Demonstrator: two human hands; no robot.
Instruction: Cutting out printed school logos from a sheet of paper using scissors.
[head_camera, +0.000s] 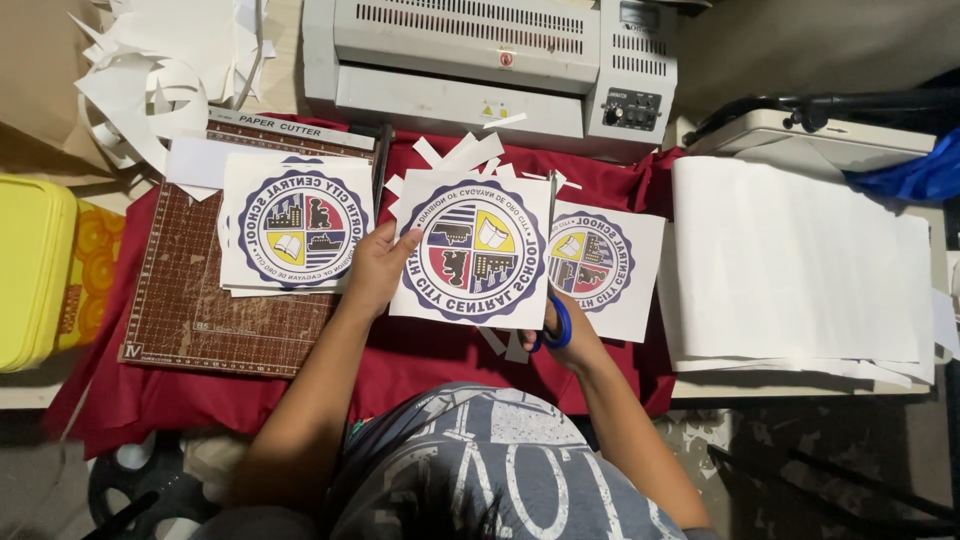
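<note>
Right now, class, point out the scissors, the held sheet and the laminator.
scissors (558, 322), head view, blue handle loop.
held sheet (473, 250), head view, middle of its round emblem.
laminator (470, 50), head view, grey top cover.

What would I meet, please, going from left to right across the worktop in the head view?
Yellow case → brown cutting mat → emblem sheet on the mat → left hand → held emblem sheet → right hand with blue-handled scissors → third emblem sheet → stack of white paper.
</note>
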